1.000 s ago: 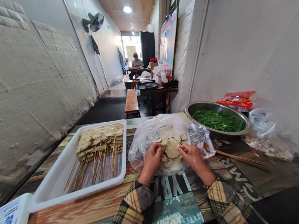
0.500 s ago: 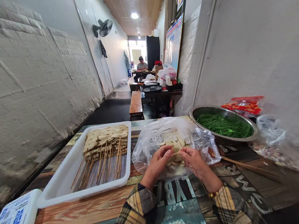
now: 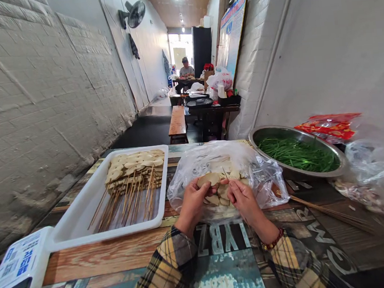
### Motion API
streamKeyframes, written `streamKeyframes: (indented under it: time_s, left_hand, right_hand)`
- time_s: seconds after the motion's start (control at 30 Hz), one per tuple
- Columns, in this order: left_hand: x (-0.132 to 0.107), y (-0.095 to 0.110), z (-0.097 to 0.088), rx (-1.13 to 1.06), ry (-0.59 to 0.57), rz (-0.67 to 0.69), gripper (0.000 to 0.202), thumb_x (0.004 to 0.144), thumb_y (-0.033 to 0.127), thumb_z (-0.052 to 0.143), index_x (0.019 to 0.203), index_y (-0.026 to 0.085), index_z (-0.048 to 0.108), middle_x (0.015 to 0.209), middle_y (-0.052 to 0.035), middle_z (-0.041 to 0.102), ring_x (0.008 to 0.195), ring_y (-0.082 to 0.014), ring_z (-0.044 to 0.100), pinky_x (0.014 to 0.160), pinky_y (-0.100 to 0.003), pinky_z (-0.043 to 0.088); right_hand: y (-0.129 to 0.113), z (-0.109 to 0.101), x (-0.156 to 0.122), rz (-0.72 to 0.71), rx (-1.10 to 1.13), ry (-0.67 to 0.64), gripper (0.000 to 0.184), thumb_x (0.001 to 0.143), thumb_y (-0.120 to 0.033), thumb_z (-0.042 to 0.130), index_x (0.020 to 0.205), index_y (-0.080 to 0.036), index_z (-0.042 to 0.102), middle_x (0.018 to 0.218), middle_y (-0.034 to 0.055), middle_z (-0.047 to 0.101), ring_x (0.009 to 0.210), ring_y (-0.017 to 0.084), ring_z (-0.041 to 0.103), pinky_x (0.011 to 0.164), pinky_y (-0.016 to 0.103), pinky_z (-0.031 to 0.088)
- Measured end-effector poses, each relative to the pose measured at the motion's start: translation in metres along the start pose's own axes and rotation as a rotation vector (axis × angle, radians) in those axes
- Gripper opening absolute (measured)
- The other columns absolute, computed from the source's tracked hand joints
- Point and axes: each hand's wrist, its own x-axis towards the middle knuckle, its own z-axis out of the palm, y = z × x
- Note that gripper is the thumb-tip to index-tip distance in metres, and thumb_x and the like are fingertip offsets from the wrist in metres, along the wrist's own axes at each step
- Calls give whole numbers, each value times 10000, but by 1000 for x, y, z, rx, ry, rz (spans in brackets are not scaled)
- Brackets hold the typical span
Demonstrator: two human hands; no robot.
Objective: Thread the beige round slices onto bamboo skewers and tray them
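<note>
My left hand (image 3: pixel 191 204) pinches a thin, pale oval slice (image 3: pixel 209 178) that looks like potato. In my right hand (image 3: pixel 243 197) is a thin wooden skewer (image 3: pixel 224 173), its tip pointing up beside the slice; I cannot tell whether anything is threaded on it. Both hands are over an opened clear plastic bag (image 3: pixel 180 174) with more pale slices (image 3: pixel 221 197) in it. To the left, a white tray (image 3: pixel 164 183) holds rows of skewered slices (image 3: pixel 134 161), their sticks toward me. Spare skewers (image 3: pixel 331 215) lie right of the bag.
A steel bowl (image 3: pixel 341 161) of green chives (image 3: pixel 298 154) stands at the right, beside a red package (image 3: pixel 333 126) and a filled clear bag (image 3: pixel 372 185). A white device (image 3: pixel 18 260) sits at the left corner. Farther back are a bench (image 3: pixel 177 120) and a seated person (image 3: pixel 186 68).
My left hand now holds up a slice that did not show in its fingers before. My hands are slightly farther apart, and the view has tilted down a little.
</note>
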Motion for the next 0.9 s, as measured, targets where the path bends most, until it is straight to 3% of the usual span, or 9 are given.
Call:
streamKeyframes:
  time_s: [0.33, 0.9]
  left_hand:
    - [-5, 15, 5, -58, 54, 12, 288, 695, 346, 717, 877, 131, 655, 732, -25, 674, 605, -119, 586, 619, -246, 470]
    - [-4, 10, 2, 38, 45, 72, 225, 722, 313, 680, 862, 155, 602, 664, 15, 607, 607, -118, 556, 637, -243, 455]
  right_hand:
    - [-1, 10, -11, -36, -166, -193, 439, 899, -451, 516, 1183, -151, 666, 443, -69, 439, 381, 95, 381, 422, 230, 294]
    - [5, 9, -14, -29, -202, -178, 464, 906, -405, 504, 1255, -128, 633, 426, -72, 436, 372, 99, 392, 418, 237, 323]
